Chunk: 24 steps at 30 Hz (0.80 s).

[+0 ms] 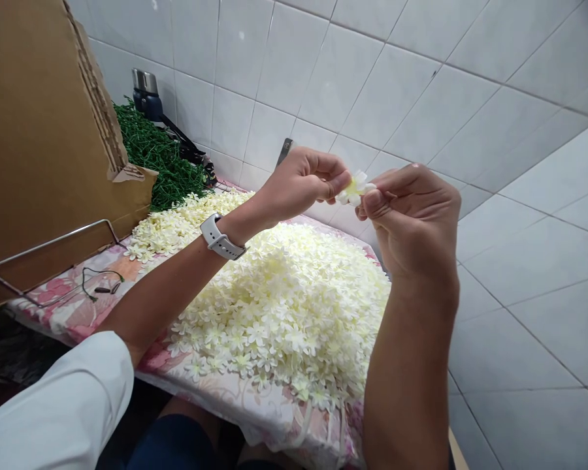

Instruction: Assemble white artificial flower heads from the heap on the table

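Observation:
Both hands are raised over the table, pinching small white artificial flowers [357, 188] with yellowish centres between them. My left hand [306, 183], with a white watch on its wrist, grips the flowers from the left between thumb and forefinger. From the right, my right hand [411, 209] pinches a petal edge with its thumb and fingers. Whether there is one flower or more in the grip, I cannot tell. Below lies a large heap of loose white flowers [279, 294], spread across the table.
A flower-patterned cloth covers the table [269, 398]. At the left stand a large cardboard box [39, 130] and a bent wire frame [53, 248]. Green plastic stems [159, 156] are piled at the back beside a dark blue flask [147, 98]. A tiled wall [396, 85] closes off the back and right.

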{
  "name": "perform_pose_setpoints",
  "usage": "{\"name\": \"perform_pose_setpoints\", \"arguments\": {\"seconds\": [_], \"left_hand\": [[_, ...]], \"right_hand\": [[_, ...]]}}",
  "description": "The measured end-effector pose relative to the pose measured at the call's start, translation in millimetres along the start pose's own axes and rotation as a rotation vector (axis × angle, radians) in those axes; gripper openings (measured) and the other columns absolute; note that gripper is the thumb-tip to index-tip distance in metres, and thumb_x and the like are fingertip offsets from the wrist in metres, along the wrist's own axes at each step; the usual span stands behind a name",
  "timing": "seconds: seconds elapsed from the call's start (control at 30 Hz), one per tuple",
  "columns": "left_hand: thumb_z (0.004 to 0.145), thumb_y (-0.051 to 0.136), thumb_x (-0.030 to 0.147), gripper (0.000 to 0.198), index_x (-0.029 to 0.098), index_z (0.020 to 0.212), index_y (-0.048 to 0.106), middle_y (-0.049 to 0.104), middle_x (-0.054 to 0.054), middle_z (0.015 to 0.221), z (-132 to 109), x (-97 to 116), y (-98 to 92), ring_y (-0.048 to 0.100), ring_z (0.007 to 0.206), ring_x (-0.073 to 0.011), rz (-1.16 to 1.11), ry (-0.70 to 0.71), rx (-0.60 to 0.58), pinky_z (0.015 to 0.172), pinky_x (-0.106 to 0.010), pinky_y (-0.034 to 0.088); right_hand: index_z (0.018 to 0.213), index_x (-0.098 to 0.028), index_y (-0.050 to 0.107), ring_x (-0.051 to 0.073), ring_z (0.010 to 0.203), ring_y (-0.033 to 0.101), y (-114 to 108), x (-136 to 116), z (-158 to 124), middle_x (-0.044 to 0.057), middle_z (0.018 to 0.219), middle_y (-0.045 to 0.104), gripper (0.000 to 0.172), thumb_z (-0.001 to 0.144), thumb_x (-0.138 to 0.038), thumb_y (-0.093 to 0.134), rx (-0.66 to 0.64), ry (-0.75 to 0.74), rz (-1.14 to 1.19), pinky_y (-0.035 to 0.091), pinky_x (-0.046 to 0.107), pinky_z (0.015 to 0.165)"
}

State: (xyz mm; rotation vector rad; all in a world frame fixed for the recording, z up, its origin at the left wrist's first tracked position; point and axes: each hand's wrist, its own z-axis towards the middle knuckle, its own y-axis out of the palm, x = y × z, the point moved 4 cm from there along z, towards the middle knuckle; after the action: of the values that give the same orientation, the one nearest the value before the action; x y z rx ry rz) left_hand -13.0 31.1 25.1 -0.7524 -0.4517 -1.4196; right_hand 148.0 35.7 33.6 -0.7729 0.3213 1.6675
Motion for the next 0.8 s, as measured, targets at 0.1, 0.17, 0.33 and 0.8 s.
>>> {"name": "perform_pose_setpoints", "arguments": {"seconds": [0.1, 0.17, 0.33, 0.8], "left_hand": [[0.091, 0.065, 0.024, 0.026, 0.015, 0.066, 0.062, 0.059, -0.001, 0.066, 0.4, 1.7, -2.7, 0.058, 0.068, -0.0104, 0.092, 0.047, 0.048, 0.072, -0.030, 0.051], [0.090, 0.065, 0.023, 0.027, 0.016, 0.065, 0.061, 0.057, -0.001, 0.064, 0.0, 4.9, -5.6, 0.057, 0.068, -0.0113, 0.188, 0.103, 0.105, 0.070, -0.030, 0.050], [0.091, 0.066, 0.025, 0.020, 0.016, 0.073, 0.064, 0.064, -0.003, 0.070, -1.1, 11.1, -11.9, 0.060, 0.070, -0.0123, 0.315, 0.147, 0.199, 0.070, -0.029, 0.051], [0.083, 0.069, 0.017, 0.013, 0.014, 0.095, 0.072, 0.075, -0.006, 0.080, -1.6, -5.8, -12.8, 0.070, 0.076, -0.0159, 0.522, 0.108, -0.069, 0.067, -0.028, 0.049]], "right_hand": [[0.073, -0.024, 0.066, 0.013, 0.061, 0.053, -1.8, -0.8, -0.2, -0.001, 0.069, 0.057, 0.017, 0.081, -0.022, 0.081, 0.005, 0.022, 0.025, 0.043, 0.034, 0.060], [0.075, -0.025, 0.066, 0.013, 0.061, 0.054, -3.3, -0.8, -0.2, -0.001, 0.071, 0.059, 0.014, 0.084, -0.023, 0.077, 0.012, 0.037, -0.005, 0.045, 0.034, 0.060], [0.077, -0.027, 0.065, 0.015, 0.066, 0.061, -7.3, -1.9, -0.4, 0.001, 0.082, 0.065, 0.012, 0.087, -0.026, 0.073, 0.069, 0.033, -0.105, 0.052, 0.035, 0.061], [0.086, -0.027, 0.061, 0.017, 0.062, 0.068, -11.2, 1.6, -0.9, -0.003, 0.070, 0.071, 0.023, 0.076, -0.022, 0.081, 0.172, 0.060, -0.198, 0.058, 0.036, 0.062]]}}
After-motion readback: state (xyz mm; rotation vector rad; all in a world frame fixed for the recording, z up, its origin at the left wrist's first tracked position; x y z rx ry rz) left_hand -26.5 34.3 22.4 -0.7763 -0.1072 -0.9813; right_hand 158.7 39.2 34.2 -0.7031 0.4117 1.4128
